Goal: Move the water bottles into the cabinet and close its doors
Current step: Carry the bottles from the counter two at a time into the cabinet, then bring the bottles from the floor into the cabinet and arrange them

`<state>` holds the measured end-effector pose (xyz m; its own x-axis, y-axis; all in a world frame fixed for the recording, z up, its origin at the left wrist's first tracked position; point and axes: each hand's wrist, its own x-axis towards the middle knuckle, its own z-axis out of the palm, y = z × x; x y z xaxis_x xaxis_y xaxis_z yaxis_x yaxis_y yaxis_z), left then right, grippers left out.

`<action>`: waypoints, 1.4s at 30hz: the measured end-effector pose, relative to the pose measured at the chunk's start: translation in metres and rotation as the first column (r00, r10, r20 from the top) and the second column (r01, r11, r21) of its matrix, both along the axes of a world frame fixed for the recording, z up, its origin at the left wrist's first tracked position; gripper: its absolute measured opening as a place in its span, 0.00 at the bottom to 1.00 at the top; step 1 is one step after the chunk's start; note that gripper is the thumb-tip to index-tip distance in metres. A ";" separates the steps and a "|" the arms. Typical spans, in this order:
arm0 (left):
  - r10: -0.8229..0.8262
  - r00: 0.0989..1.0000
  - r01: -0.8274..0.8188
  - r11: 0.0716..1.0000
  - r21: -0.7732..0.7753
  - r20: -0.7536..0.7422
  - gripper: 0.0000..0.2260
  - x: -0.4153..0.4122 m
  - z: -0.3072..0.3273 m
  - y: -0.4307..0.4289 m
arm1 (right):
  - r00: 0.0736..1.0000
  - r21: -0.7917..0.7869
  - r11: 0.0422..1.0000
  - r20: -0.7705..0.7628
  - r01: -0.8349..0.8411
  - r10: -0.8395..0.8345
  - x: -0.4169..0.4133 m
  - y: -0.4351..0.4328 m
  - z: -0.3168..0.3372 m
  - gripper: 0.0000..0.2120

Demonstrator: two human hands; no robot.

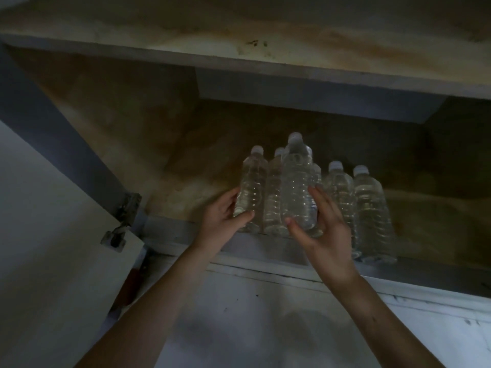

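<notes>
Several clear water bottles with white caps stand in a row on the front of the cabinet's lower shelf [186, 229]. My left hand [223, 216] wraps the leftmost bottle [252, 187] near its base. My right hand [321, 221] grips a bottle [297, 187] that sits in front of the row, slightly raised and nearer to me than the rest. Between them stands another bottle [273, 192]. Two more bottles [372, 208] stand to the right, untouched.
The cabinet's left door [53, 235] hangs open, with its metal hinge [125, 213] beside the shelf's left end. An upper shelf board [265, 65] spans overhead. The shelf is dim, with room behind and to both sides of the bottles. A white surface [265, 328] lies below.
</notes>
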<state>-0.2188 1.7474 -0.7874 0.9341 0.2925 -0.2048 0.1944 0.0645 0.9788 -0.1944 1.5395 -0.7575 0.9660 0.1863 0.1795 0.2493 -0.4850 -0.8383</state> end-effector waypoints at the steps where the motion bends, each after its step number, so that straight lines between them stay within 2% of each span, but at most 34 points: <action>1: -0.001 1.000 0.001 1.000 0.005 -0.004 0.28 0.001 0.000 0.000 | 1.000 -0.002 1.000 -0.004 -0.009 0.009 0.002 -0.001 0.000 0.34; 7: -0.025 1.000 0.024 0.998 0.058 0.012 0.26 0.000 -0.005 -0.003 | 1.000 -0.050 0.999 0.007 -0.016 0.017 0.001 -0.001 0.001 0.34; 11: -0.051 0.998 0.046 0.986 0.158 0.024 0.26 -0.005 -0.013 0.000 | 0.999 -0.086 0.995 0.000 -0.042 0.042 0.000 -0.004 -0.001 0.35; 15: -0.063 0.998 0.064 0.961 0.271 -0.010 0.25 -0.033 -0.007 -0.008 | 0.995 -0.187 0.979 -0.060 -0.084 0.074 -0.017 -0.011 0.006 0.34; 17: -0.078 0.996 0.090 0.907 0.411 -0.047 0.23 -0.055 0.009 -0.014 | 0.993 -0.236 0.967 -0.095 -0.092 0.072 -0.034 -0.017 0.018 0.33; 20: -0.157 0.977 0.213 0.756 0.619 -0.144 0.23 -0.095 0.053 -0.020 | 0.989 -0.346 0.930 -0.120 -0.124 0.087 -0.066 -0.025 0.050 0.31; 22: -0.207 0.951 0.309 0.661 0.684 -0.230 0.25 -0.122 0.095 -0.025 | 0.984 -0.393 0.907 -0.148 -0.151 0.099 -0.089 -0.030 0.083 0.31; 25: -0.251 0.893 0.450 0.554 0.701 -0.374 0.30 -0.151 0.174 -0.030 | 0.977 -0.451 0.874 -0.186 -0.180 0.105 -0.121 -0.040 0.152 0.30; 30: -0.304 0.884 0.458 0.407 0.790 -0.356 0.24 -0.179 0.348 -0.041 | 0.968 -0.482 0.854 -0.233 -0.196 0.091 -0.158 -0.060 0.321 0.27; 34: -0.388 0.870 0.457 0.405 0.792 -0.304 0.22 -0.201 0.511 -0.064 | 0.971 -0.492 0.851 -0.225 -0.182 0.078 -0.181 -0.086 0.483 0.27; 38: -0.396 0.857 0.493 0.443 0.749 -0.330 0.28 -0.216 0.664 -0.088 | 0.978 -0.544 0.821 -0.191 -0.174 0.080 -0.196 -0.110 0.635 0.27; 42: -0.400 0.900 0.369 0.480 0.796 -0.176 0.27 -0.216 0.774 -0.103 | 0.998 -0.555 0.830 -0.046 -0.059 0.040 -0.208 -0.130 0.736 0.25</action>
<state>-0.4353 1.6444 -0.0131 0.9961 -0.0730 -0.0500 -0.0302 -0.8112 0.5839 -0.4019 1.4093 -0.0213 0.9560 0.2932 0.0017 0.2642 -0.8590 -0.4385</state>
